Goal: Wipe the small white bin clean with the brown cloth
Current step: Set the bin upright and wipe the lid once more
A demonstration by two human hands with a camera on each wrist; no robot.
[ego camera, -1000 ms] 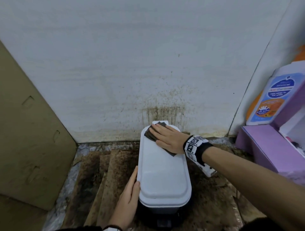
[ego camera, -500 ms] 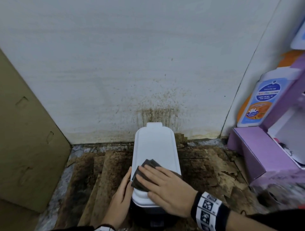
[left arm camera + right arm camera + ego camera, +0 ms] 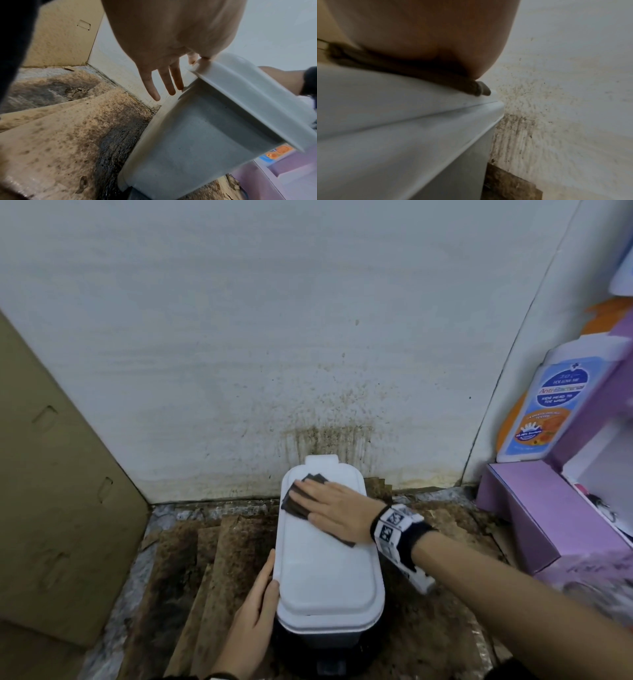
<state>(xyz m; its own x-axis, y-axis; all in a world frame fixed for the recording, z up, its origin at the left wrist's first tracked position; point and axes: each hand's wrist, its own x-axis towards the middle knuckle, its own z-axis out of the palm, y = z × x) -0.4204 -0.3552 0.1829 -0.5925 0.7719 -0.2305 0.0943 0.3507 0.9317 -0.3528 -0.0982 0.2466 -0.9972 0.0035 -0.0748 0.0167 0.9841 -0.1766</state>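
The small white bin point(image 3: 327, 570) stands on the stained floor against the wall, lid closed. A folded dark brown cloth point(image 3: 297, 503) lies on the far part of the lid. My right hand point(image 3: 334, 508) lies flat on the cloth with straight fingers, pressing it down. In the right wrist view the cloth point(image 3: 476, 88) shows squeezed between palm and lid point(image 3: 385, 97). My left hand point(image 3: 255, 607) rests against the bin's near left side, fingers straight. In the left wrist view those fingers point(image 3: 164, 81) stretch along the lid rim point(image 3: 240, 94), the thumb touching its edge.
Stained cardboard sheets point(image 3: 212, 570) cover the floor. A brown cardboard panel point(image 3: 58, 491) leans at the left. Behind the bin the white wall point(image 3: 308, 337) carries brown splatter. A purple box point(image 3: 541, 508) and a bottle with a blue label point(image 3: 551, 412) stand at the right.
My right hand has slid the cloth from the lid's near end back to its far end. The left hand has stayed at the bin's left side.
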